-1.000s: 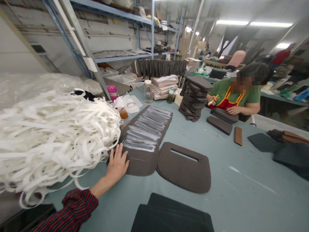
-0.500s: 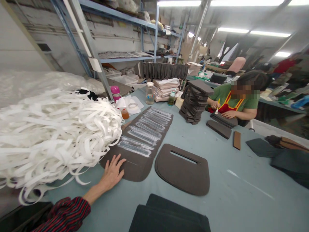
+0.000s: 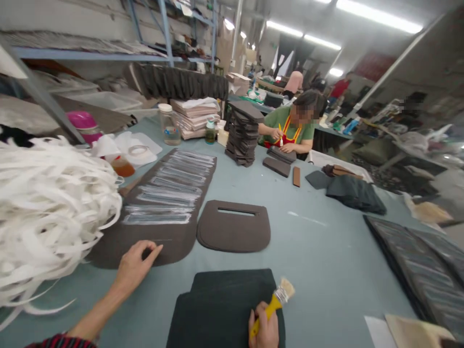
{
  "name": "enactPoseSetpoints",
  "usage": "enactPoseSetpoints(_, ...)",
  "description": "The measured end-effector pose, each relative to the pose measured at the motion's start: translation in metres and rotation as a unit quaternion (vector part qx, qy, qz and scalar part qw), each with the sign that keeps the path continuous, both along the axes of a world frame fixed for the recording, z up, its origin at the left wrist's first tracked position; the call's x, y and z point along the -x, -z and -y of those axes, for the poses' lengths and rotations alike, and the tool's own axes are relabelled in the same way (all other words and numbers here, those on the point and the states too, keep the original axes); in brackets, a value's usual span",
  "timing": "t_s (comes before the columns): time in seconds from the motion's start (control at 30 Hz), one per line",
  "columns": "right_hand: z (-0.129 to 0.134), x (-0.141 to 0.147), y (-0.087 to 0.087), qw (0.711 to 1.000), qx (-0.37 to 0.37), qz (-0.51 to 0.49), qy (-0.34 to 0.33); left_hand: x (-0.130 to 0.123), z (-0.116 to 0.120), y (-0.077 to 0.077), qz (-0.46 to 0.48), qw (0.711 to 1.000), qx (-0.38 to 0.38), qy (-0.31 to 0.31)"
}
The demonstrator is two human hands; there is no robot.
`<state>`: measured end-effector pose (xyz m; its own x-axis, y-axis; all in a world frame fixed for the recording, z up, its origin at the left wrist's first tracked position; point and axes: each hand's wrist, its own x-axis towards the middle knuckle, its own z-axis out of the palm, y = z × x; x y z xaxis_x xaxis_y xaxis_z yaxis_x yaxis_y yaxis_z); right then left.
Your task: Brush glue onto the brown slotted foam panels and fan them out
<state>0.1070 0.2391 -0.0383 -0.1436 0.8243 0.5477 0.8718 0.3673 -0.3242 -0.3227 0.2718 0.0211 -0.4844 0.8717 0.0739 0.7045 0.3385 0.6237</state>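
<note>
My right hand (image 3: 267, 327) is wrapped round the yellow handle of a paintbrush (image 3: 281, 294), its pale bristles pointing up and away. Under that hand lie dark, nearly black flat pieces (image 3: 221, 309), overlapping at the table's near edge. My left hand (image 3: 137, 263) is over the near end of a long dark brown panel (image 3: 174, 246). Its fingers are curled, thumb and fingertips drawn close together; whether anything is between them cannot be made out. Whitish brushed bands cross the panel. To its right are stacked dark brown pieces (image 3: 235, 229) with a slot in the top one.
White strips (image 3: 54, 203) heap up at left. Behind the panel stand a jar of amber liquid (image 3: 122, 166), a clear jar (image 3: 169, 125) and a dark stack (image 3: 242, 135). Across the table a co-worker (image 3: 290, 125) holds a brush. More streaked panels (image 3: 416, 270) lie at right.
The view has swung to the right. My right hand has come into view holding the paintbrush. My left hand, spread flat before, now has its fingers curled together.
</note>
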Motion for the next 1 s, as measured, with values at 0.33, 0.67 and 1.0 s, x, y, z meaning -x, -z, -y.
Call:
enactPoseSetpoints(0.33,0.02,-0.003,-0.038,0.994,0.095,0.003,0.048,-0.117,0.053,0.028,0.06,0.973,0.065,0.215)
enactPoseSetpoints(0.67,0.059,-0.028,0.0,0.994,0.025,0.037,0.097,-0.135,0.081,0.007,-0.01,0.959,0.184,0.213)
enactPoseSetpoints(1.0,0.079,0.022,-0.02,0.997,0.039,0.002,0.066,-0.076,0.087,0.021,0.042,0.987,0.14,0.066)
